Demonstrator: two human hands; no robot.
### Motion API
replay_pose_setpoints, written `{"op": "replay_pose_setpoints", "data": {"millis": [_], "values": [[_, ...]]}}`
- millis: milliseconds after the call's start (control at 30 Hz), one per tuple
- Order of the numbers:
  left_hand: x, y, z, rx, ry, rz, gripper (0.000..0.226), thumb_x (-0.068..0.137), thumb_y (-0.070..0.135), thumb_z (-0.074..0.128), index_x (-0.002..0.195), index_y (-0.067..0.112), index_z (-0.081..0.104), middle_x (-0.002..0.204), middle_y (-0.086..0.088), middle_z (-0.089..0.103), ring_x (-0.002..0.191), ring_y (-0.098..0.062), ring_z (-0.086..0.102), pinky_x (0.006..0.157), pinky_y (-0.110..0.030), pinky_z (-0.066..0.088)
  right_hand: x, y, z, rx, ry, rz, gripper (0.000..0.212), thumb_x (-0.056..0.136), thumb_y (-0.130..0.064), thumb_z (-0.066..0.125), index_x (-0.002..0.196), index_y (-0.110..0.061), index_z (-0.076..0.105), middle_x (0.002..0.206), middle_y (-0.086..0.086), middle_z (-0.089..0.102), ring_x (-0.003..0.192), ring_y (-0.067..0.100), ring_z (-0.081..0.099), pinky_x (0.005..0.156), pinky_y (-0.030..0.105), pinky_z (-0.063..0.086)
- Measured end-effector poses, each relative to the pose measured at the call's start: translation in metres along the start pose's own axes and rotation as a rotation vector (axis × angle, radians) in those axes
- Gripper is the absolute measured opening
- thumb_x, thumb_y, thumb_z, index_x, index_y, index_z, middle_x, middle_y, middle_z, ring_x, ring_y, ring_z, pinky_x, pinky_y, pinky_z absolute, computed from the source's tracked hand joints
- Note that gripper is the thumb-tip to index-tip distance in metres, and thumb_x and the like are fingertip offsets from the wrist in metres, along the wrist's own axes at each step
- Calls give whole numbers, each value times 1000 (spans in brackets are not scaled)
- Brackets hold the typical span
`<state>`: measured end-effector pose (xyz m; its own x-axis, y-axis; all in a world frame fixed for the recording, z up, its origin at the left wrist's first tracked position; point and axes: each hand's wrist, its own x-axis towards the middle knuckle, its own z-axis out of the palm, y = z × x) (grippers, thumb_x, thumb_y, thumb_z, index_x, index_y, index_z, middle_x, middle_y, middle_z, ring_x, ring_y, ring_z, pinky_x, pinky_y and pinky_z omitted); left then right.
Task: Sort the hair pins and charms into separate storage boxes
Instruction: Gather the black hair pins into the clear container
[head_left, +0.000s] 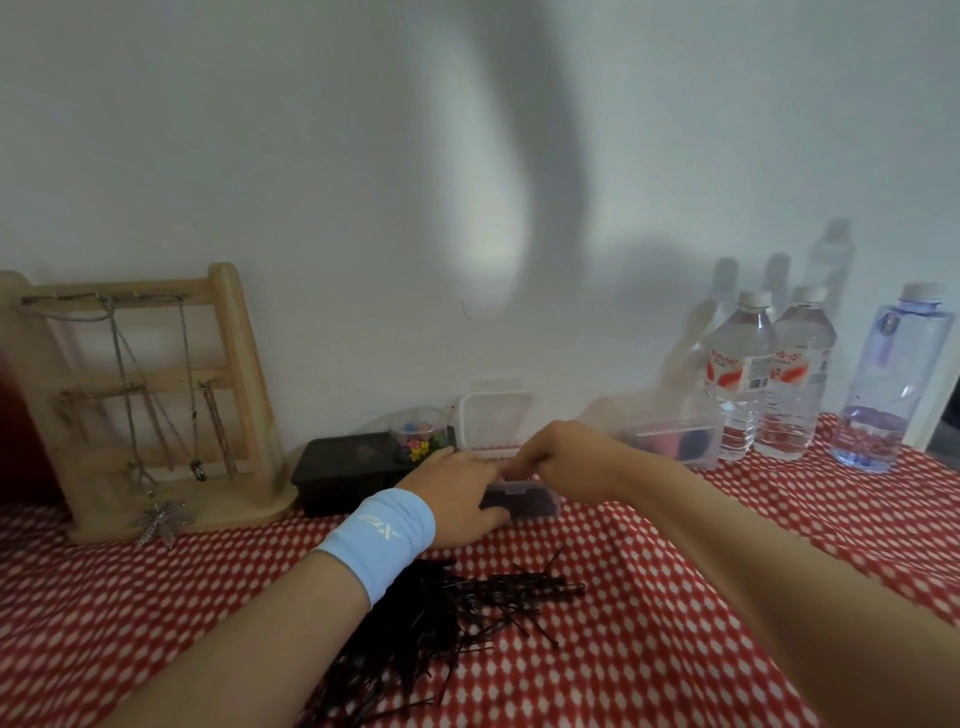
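A red dotted cloth (675, 597) is being covered near its front edge by a pile of black pins (447, 613). Toward the back edge, a small clear box (524, 501) holding dark pins is being gripped by the left hand (457, 493) and pinched at its lid by the right hand (566, 457)

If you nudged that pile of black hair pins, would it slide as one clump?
Probably not. The hair pins lie loose and crisscrossed, so some would likely snag together while strays scatter. They look thin and light, and the cloth beneath is wrinkled, so they may catch on it.
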<state>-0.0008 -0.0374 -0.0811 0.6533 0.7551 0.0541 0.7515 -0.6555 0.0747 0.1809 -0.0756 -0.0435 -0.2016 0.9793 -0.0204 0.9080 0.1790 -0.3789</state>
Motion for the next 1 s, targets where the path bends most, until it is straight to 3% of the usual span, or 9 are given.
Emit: {"op": "replay_pose_setpoints", "data": {"millis": [67, 167, 400, 500, 567, 667, 733, 833, 1000], "values": [[0, 0, 1, 83, -70, -8, 48, 91, 50, 45, 136, 33, 51, 144, 0, 48, 134, -24, 40, 118, -41, 19, -2, 1, 1, 42, 34, -4, 36, 94, -13, 51, 114, -29, 76, 119, -9, 72, 107, 10, 63, 102, 32, 49], [-1, -3, -1, -15, -5, 17, 30, 92, 42, 49, 113, 27, 64, 118, 1, 63, 115, -24, 56, 103, -38, 41, -9, 0, 5, -52, -60, -25, 27, 92, -42, 60, 111, -32, 76, 105, -8, 74, 95, 13, 65, 92, 34, 52], [-40, -16, -5, -235, 413, 49, 20, 91, 27, 60, 111, 26, 63, 112, 12, 59, 109, -6, 51, 101, -32, 44, -2, -2, 21, -288, 119, -1, 28, 98, -38, 58, 122, -34, 71, 120, -4, 69, 99, 18, 58, 92, 33, 47], [-59, -17, -12, -328, 210, -55, 13, 88, 36, 63, 100, 31, 64, 100, 14, 61, 91, -4, 58, 89, -32, 52, -12, -13, 23, -265, 227, -133, 34, 94, -34, 61, 127, -32, 66, 127, -8, 60, 113, 15, 52, 101, 38, 45], [-70, -15, -16, -314, 29, -104, 36, 82, 54, 66, 113, 36, 62, 112, 15, 57, 102, -5, 56, 97, -32, 48, -27, -28, 18, -146, 269, -212, 26, 92, -31, 63, 117, -30, 69, 116, -10, 61, 107, 9, 53, 97, 33, 48], [-86, -9, -17, -169, -273, -157, 97, 66, 77, 67, 146, 35, 35, 144, 10, 34, 134, -13, 31, 115, -41, 31, -47, -49, 13, -176, -51, -192, 28, 91, -41, 66, 116, -30, 70, 111, -13, 67, 102, 7, 60, 98, 31, 50], [-93, -5, -13, -89, -378, -162, 112, 64, 77, 69, 153, 31, 20, 155, 8, 18, 143, -18, 18, 119, -43, 23, -53, -54, 16, -339, -286, -110, 59, 84, -52, 73, 137, -30, 58, 136, -8, 60, 122, 16, 56, 109, 37, 43], [-98, -2, -5, -84, -272, -125, 97, 70, 69, 71, 149, 32, 30, 148, 6, 27, 137, -17, 25, 114, -38, 30, -55, -50, 23, -412, -355, -10, 76, 80, -53, 77, 146, -28, 48, 146, -4, 51, 131, 22, 50, 109, 37, 40], [-91, -6, 5, -123, -90, -121, 58, 74, 69, 66, 123, 39, 57, 119, 10, 49, 115, -14, 44, 101, -35, 40, -50, -48, 26, -355, -329, -46, 33, 90, -31, 72, 122, -25, 69, 116, -5, 68, 103, 15, 62, 85, 22, 47]]}}
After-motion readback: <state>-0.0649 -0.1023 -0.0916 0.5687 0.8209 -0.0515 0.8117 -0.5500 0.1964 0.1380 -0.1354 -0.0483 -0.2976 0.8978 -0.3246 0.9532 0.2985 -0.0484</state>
